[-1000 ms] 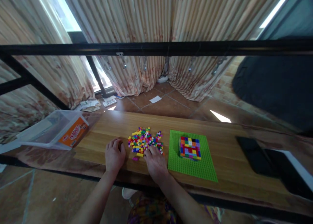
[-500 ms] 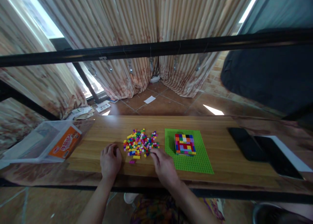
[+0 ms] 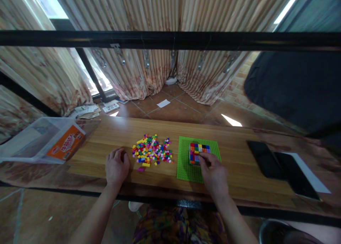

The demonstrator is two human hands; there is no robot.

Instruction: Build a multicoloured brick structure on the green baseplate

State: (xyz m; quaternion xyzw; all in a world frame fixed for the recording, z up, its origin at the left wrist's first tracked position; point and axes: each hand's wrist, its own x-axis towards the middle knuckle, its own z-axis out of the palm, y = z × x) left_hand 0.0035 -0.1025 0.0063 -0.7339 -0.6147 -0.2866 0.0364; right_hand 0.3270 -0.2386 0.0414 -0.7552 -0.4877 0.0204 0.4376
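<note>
My left hand rests on the wooden tabletop, left of a loose pile of small coloured toy bricks. Its fingers are curled in together, and nothing shows in them. My right hand is at the near right side of a square, multicoloured brick build on a green baseplate. Thumb and forefinger are pinched over the top of the build; whatever is between them is too small to make out. The hand covers the build's near right corner. A yellow brick and a magenta brick lie at the pile's near edge.
A clear plastic box with an orange label stands at the table's left end. Two dark flat devices, one a black slab, lie on the right beside a white sheet. A black bar crosses beyond the table.
My right hand has moved right, from the edge of the brick pile to the top of the build. The left hand stays beside the pile. The camera view has shifted slightly.
</note>
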